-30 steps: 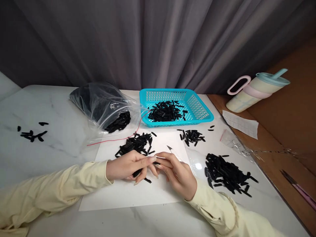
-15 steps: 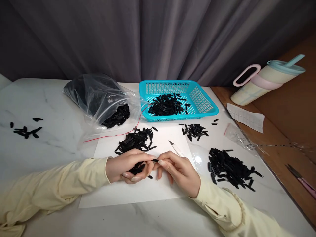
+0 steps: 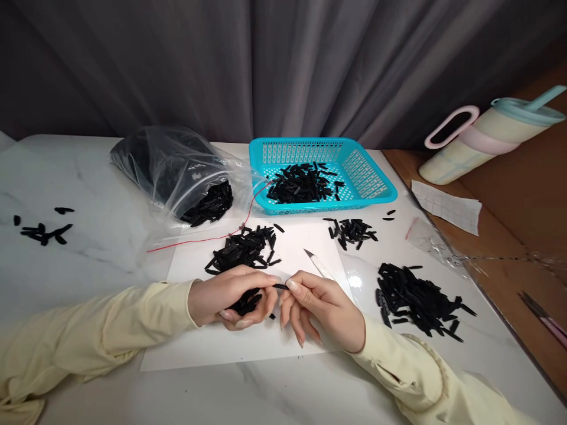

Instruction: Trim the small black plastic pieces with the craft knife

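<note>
- Scatter of black strips [image 3: 42, 229] lies at the far left of the frame on the marble table [image 3: 88, 260], roughly ten pieces, well apart from everything else.
- One clear bag [image 3: 177, 174], upper left of centre, spills more strips at its mouth; a red string [image 3: 199, 241] runs from it onto the paper.
- One white sheet [image 3: 248, 342] sits low in the centre, with one heap [image 3: 243, 251] of strips at its top edge.
- Left hand [image 3: 230, 295], in a pale yellow sleeve, is cupped around a bunch of strips [image 3: 245, 301] and pinches one end of a single strip [image 3: 280, 286].
- Right hand [image 3: 321, 307] pinches the other end of that strip and also grips a small knife [image 3: 316, 264], blade pointing up the frame.
- One blue basket [image 3: 367, 177], upper centre, holds another heap.
- Two more piles lie right of the sheet: a small one [image 3: 352, 231] and a large one [image 3: 419, 301].
- One paper slip [image 3: 447, 206] bears print too small to read.
- One tumbler [image 3: 482, 141] with a straw stands at the upper right.
</note>
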Motion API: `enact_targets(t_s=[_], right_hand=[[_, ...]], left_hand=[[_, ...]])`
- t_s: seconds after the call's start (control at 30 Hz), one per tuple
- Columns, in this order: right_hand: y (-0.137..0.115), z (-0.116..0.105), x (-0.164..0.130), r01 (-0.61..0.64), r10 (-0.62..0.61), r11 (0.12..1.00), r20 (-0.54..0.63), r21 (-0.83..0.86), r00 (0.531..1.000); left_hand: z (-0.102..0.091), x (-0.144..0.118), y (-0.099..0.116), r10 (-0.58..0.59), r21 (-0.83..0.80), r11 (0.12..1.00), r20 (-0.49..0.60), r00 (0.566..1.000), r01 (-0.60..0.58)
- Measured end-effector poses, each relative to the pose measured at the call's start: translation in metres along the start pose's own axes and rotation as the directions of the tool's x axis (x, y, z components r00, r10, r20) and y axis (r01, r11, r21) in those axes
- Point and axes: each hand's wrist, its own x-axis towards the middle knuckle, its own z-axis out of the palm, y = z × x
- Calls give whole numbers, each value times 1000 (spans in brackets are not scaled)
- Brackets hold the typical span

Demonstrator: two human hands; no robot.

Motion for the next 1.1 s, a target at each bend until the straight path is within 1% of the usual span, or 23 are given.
enact_targets(t_s=[0.3, 0.53, 0.93, 1.1], right_hand=[[0, 0, 1, 29, -30, 999, 9, 20, 1000], [-3, 0, 0, 22, -23, 998, 7, 58, 1000], [-2, -1, 0, 35, -37, 996, 17, 84, 999], [2, -1, 0, 35, -37, 997, 26, 73, 999]], left_hand=[[0, 0, 0, 12, 20, 1000, -14, 1000, -12], [1, 0, 0, 17, 28, 999, -31, 999, -16], [-1, 0, -2, 23, 24, 999, -26, 999, -22], [0, 0, -1, 18, 26, 1000, -35, 999, -17]])
